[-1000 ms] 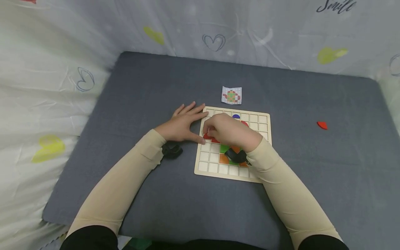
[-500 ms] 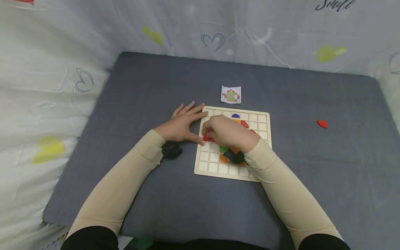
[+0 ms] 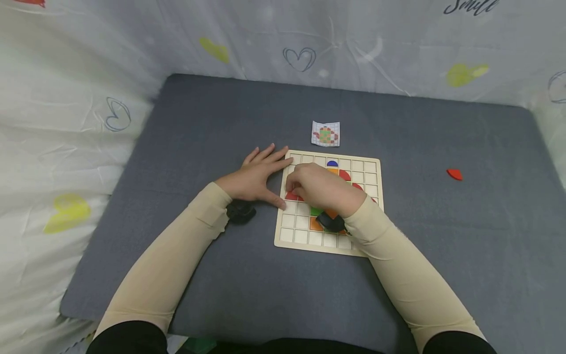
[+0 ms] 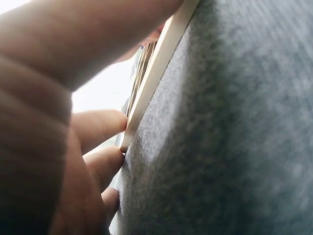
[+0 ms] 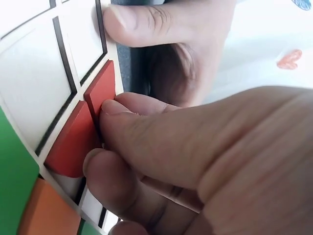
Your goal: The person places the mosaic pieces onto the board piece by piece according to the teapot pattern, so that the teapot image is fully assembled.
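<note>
At frame centre the right hand [image 3: 325, 189], fingers curled, presses a red piece [image 5: 80, 132] into the grid board [image 3: 329, 246]'s left edge, apparently pinching it. The left hand [image 3: 256, 177] lies flat, fingers straight, steadying that edge. A pattern card [image 3: 325, 134] sits above; a loose red piece [image 3: 454, 174] lies far right.

Your red piece [image 5: 100, 93] lies flat in a cell at the wooden board's [image 3: 328, 249] left edge, beside another red piece [image 5: 71, 142].

A grey mat [image 3: 221, 123] carries a wooden grid board [image 3: 376, 167], pattern card [image 3: 325, 133] and red piece [image 3: 454, 173].
</note>
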`<state>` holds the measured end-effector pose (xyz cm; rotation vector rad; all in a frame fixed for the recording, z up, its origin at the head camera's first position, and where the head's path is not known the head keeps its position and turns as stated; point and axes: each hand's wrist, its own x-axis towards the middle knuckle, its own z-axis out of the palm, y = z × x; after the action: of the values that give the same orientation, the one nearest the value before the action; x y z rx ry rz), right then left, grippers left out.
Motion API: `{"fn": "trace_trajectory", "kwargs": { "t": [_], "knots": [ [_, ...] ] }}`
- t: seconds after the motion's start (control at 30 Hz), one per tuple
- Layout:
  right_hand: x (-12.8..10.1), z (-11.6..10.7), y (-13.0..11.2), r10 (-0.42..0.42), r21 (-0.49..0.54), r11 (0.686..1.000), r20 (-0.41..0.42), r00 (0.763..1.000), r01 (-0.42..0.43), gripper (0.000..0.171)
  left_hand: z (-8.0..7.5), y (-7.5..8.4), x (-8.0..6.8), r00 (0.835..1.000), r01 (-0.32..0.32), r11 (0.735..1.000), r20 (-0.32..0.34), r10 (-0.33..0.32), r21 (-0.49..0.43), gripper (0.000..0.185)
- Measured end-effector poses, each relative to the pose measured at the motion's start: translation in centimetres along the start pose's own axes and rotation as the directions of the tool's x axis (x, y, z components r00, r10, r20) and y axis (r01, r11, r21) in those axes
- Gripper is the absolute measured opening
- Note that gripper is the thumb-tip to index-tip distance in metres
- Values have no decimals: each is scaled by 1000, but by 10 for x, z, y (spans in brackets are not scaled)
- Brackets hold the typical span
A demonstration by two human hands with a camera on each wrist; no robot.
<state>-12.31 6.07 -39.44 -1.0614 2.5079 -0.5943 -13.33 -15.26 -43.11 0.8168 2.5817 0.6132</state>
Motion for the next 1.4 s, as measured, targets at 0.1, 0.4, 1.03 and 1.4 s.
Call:
{"fn": "trace_trajectory", "kwargs": {
  "t": [0.1,0.4,1.03,1.4],
  "knots": [
    [0,-1,0,8,4,1000,-12,1000,-8,11,-1,0,0,1000,0,1000,5,0,1,117],
    [-14,-14,7,22,34,999,-78,997,-19,14,1,2,2,1000,15,1000,12,-15,12,118],
    [-68,-38,68,301,66,953,-158,940,-294,14,3,2,4,1000,21,1000,1,-21,21,122],
    [-115,-52,104,408,74,912,-230,883,-402,18,2,4,1,999,46,999,5,-46,8,120]
  ]
}}
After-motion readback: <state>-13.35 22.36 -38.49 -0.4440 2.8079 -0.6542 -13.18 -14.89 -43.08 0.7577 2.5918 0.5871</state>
